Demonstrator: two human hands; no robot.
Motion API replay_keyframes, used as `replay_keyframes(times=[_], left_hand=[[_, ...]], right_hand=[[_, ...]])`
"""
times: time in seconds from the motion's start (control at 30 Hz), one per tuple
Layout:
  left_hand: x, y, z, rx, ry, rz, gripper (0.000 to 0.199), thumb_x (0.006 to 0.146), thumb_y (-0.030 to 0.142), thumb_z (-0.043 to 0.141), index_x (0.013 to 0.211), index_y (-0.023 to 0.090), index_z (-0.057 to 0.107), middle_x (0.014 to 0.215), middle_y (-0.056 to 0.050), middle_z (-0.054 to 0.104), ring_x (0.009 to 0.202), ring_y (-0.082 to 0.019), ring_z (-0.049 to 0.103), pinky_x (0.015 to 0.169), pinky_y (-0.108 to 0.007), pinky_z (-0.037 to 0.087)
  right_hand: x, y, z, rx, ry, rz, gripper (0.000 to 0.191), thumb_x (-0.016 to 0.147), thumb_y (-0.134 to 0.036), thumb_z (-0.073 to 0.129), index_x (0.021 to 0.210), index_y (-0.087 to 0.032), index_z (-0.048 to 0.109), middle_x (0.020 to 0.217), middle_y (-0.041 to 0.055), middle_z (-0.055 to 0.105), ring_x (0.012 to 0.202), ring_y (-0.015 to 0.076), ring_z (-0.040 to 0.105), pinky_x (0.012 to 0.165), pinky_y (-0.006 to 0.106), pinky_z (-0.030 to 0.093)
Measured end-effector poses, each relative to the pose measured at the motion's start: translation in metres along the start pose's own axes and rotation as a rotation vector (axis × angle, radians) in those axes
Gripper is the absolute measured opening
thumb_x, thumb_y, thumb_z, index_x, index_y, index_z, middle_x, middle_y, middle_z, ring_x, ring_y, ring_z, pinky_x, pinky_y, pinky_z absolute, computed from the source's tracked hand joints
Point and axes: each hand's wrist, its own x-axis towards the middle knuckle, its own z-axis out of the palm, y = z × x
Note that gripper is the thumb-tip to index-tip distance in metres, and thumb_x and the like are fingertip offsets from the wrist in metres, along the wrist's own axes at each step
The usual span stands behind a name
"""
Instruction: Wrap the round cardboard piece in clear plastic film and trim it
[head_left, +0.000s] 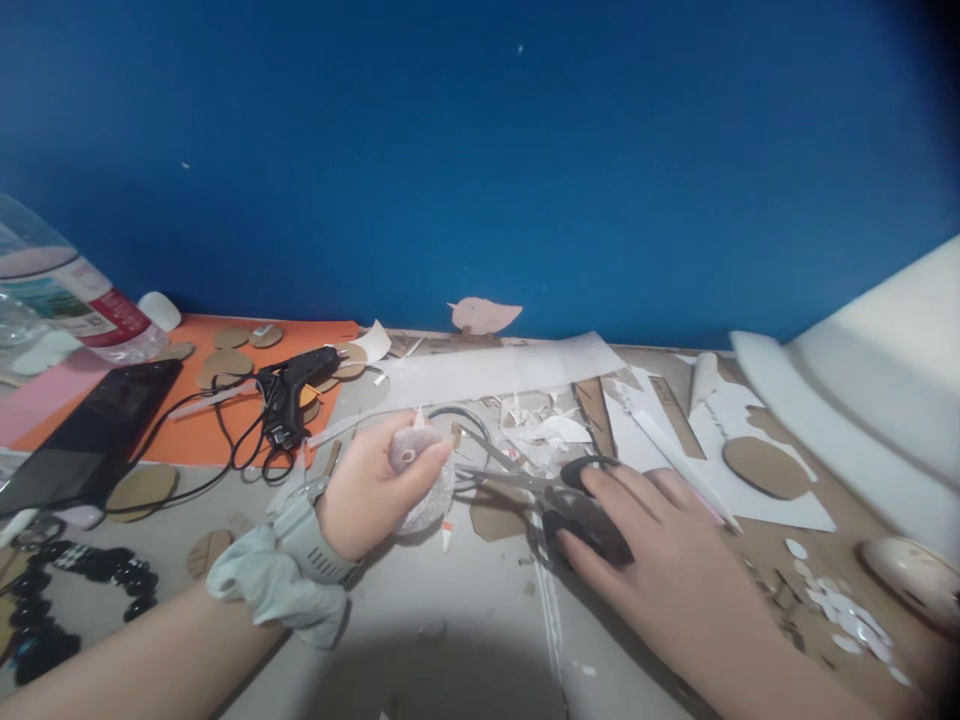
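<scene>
My left hand (371, 485) is closed around a pale grey, sparkly rounded piece (427, 500). That piece has a small ringed dot like an eye and a pointed tip at its top. In my right hand (645, 540) is a pair of scissors (525, 482), my fingers in its black handles. Its blades are spread and point left towards the grey piece; whether they touch it I cannot tell. A grey watch (315, 535) and a light scrunchie (274, 585) sit on my left wrist. Below the blades lies a brown cardboard piece (499, 518).
A black glue gun (289, 390) with its cord lies on orange paper (247, 440) at left, beside a phone (90, 430), a bottle (82, 290) and a beaded bracelet (97, 565). A pink bird cutout (486, 315) stands by the blue wall. Paper and cardboard scraps (847, 610) lie at right.
</scene>
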Motion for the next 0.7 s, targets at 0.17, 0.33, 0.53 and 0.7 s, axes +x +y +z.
replay_keyframes(times=[0.17, 0.33, 0.53, 0.7], left_hand=[[-0.004, 0.001, 0.000, -0.036, -0.018, 0.018, 0.022, 0.084, 0.034, 0.050, 0.069, 0.017, 0.051, 0.061, 0.003, 0.052, 0.058, -0.012, 0.049, 0.057, -0.024, 0.039], [-0.004, 0.001, 0.000, -0.047, -0.028, 0.025, 0.022, 0.084, 0.035, 0.050, 0.070, 0.018, 0.050, 0.063, 0.002, 0.053, 0.060, -0.013, 0.050, 0.059, -0.025, 0.040], [-0.002, 0.001, 0.000, -0.019, -0.050, 0.049, 0.018, 0.084, 0.032, 0.050, 0.072, 0.018, 0.053, 0.066, 0.001, 0.056, 0.065, -0.014, 0.053, 0.061, -0.025, 0.042], [-0.001, -0.001, 0.001, -0.025, -0.057, 0.058, 0.019, 0.084, 0.033, 0.051, 0.077, 0.017, 0.056, 0.071, 0.000, 0.061, 0.071, -0.015, 0.056, 0.065, -0.026, 0.043]], right_hand=[[-0.001, -0.003, 0.001, 0.042, -0.049, 0.057, 0.020, 0.076, -0.032, 0.056, 0.092, -0.021, 0.056, 0.080, 0.0048, 0.064, 0.073, 0.0249, 0.053, 0.066, 0.036, 0.035], [0.001, -0.004, 0.002, 0.076, -0.100, 0.098, 0.018, 0.075, -0.030, 0.056, 0.091, -0.021, 0.055, 0.077, 0.0029, 0.064, 0.072, 0.0236, 0.057, 0.066, 0.035, 0.035], [0.000, 0.002, 0.003, 0.021, -0.083, 0.052, 0.020, 0.078, -0.033, 0.052, 0.093, -0.020, 0.054, 0.081, 0.0048, 0.064, 0.071, 0.0234, 0.058, 0.067, 0.035, 0.036], [-0.003, 0.006, 0.005, -0.046, -0.072, 0.009, 0.023, 0.082, -0.034, 0.050, 0.098, -0.019, 0.053, 0.089, 0.0076, 0.065, 0.074, 0.0241, 0.060, 0.069, 0.036, 0.037]])
